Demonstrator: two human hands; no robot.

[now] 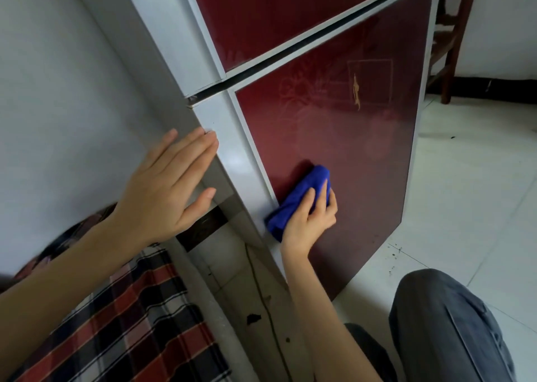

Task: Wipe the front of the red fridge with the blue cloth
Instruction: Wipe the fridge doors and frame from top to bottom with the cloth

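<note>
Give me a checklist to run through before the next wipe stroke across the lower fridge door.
1. Grip on the blue cloth: right hand has its fingers curled over it. Ok.
2. Cloth contact: pressed against the red fridge's lower door, near its left edge. Ok.
3. Bracing: left hand lies flat on the fridge's grey side. Ok.
4. Door surface: a yellowish streak and hazy smears show above the cloth. Not ok.
5. Cloth dampness: cannot tell.

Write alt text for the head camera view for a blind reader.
A right hand holds a bunched blue cloth against the lower door of a grey-framed red fridge, near its left edge. The left hand rests flat on the fridge's grey side.
</note>
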